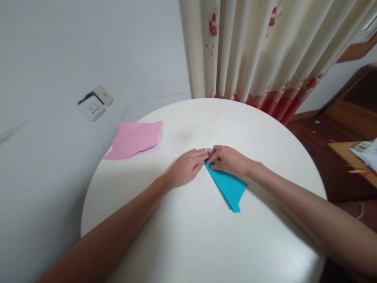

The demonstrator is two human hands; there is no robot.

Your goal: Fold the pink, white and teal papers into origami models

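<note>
Pinning the pointed tip of a folded blue paper (pixel 229 186) flat on the round white table (pixel 191 243): left hand (pixel 186 168) and right hand (pixel 228 160), fingertips meeting, pressed together; pink paper (pixel 134 138) lies well apart.

A folded paper (pixel 229 184) is laid on the table (pixel 191 243), pressed at its far tip by both hands. Another paper (pixel 134 138) is placed far left, a curtain (pixel 265 51) behind.

Two hands (pixel 188 167) (pixel 228 159), two papers (blue (pixel 229 184), pink (pixel 135 138)), one table (pixel 206 243).
</note>
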